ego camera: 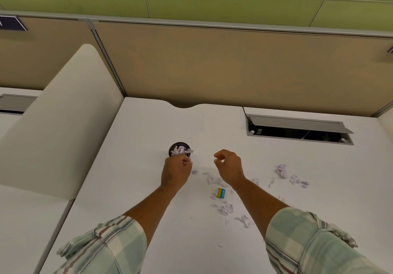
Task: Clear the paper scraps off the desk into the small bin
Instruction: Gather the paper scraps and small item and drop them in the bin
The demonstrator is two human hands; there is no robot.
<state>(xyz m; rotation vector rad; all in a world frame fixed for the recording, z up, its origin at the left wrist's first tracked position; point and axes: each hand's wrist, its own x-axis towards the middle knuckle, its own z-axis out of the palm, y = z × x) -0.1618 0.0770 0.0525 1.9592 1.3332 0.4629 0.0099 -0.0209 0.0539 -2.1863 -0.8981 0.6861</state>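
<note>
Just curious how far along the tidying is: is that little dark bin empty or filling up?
Filling up. The small bin shows crumpled paper heaped to its rim.

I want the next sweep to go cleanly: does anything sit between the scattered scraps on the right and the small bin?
Only the right hand hovers over that path. The small eraser lies among the paper scraps, not toward the bin.

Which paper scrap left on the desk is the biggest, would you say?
The crumpled wad far right of the right hand; the other scraps are small, flat bits.
</note>
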